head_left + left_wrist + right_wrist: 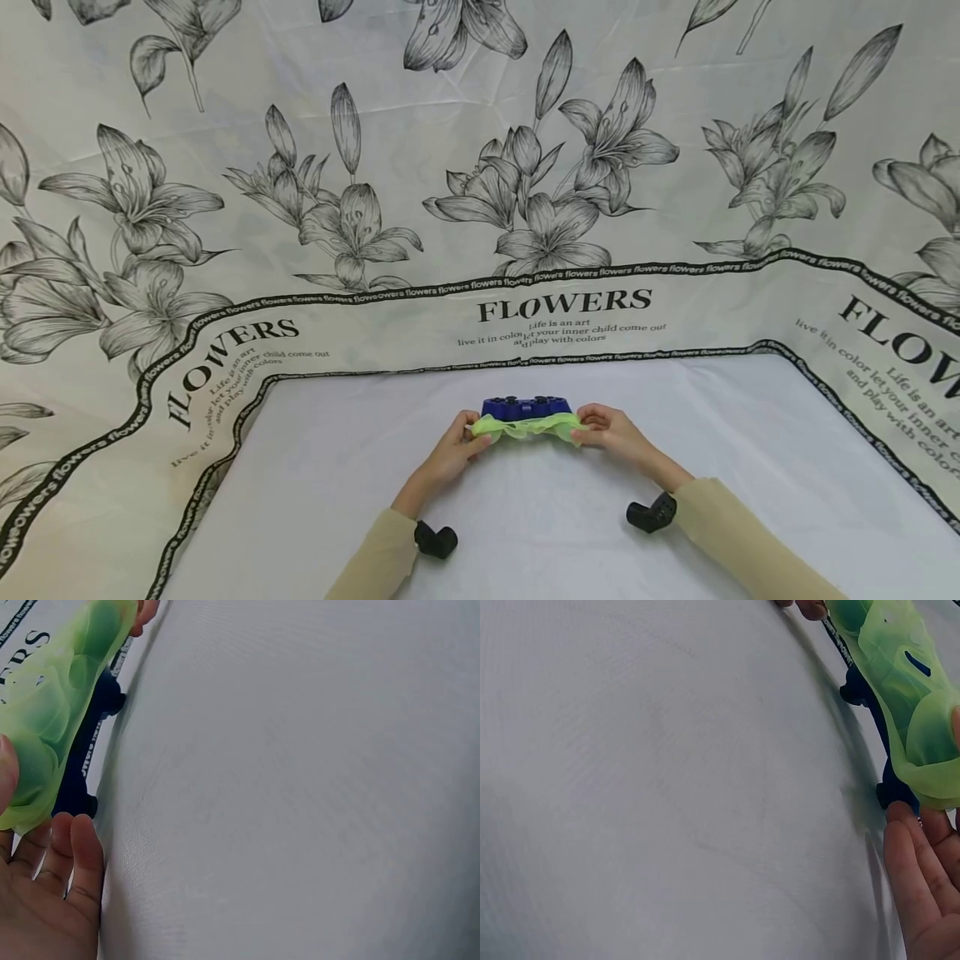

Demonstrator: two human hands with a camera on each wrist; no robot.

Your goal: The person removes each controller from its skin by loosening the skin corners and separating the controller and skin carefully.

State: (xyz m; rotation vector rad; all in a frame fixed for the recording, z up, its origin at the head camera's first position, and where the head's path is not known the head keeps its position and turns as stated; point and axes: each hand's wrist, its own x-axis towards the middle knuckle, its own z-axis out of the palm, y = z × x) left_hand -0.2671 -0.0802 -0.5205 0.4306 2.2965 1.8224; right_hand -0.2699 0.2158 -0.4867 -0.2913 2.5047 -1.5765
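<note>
A dark blue game controller (525,408) is held up between both hands, thumbsticks showing on its upper face. Around its near side sits a thin, translucent lime-green silicone cover (531,428). My left hand (452,450) grips the left end, thumb on the cover and fingers beneath. At the other end, my right hand (621,437) pinches the cover and controller in the same way. The left wrist view shows the cover (56,705) stretched over the grips, the blue body (77,769) bare at one edge. In the right wrist view, a slit in the cover (877,637) exposes blue.
A white cloth (540,533) covers the table under the hands. Behind and at both sides stands a pale curtain (420,333) with printed flowers and black borders. Black wrist devices (651,513) hang by both cream sleeves (735,533).
</note>
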